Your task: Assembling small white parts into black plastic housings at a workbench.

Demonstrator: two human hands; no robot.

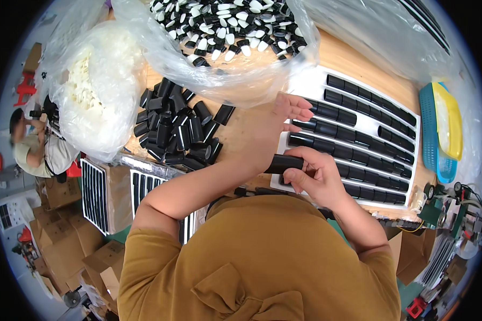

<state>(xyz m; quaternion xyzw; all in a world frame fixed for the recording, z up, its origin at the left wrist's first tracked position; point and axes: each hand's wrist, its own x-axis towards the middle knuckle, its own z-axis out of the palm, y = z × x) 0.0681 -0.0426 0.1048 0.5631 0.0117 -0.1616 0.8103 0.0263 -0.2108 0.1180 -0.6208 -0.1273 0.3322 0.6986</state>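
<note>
My right hand (pixel 320 177) is closed on a glossy black tube-shaped piece (pixel 283 164), pinched between thumb and fingers near the table's front edge. Above it, my left hand (pixel 284 119) is held with its fingers apart and nothing visible in them, the wrist smeared by motion. Its fingertips are over the left ends of black rows on a white tray (pixel 368 124). More black pieces (pixel 345 144) lie side by side in these rows, with a gap in one upper row. Left of my forearm, loose black pieces (pixel 178 125) are heaped on the wooden table.
An open clear bag (pixel 225 80) at the back holds small black-and-white parts. Beside it, another bag (pixel 99 85) contains cream-coloured parts. Blue and yellow baskets (pixel 439 128) stand at the right. Cardboard boxes (pixel 64 241) are at lower left, and another person (pixel 35 144) sits far left.
</note>
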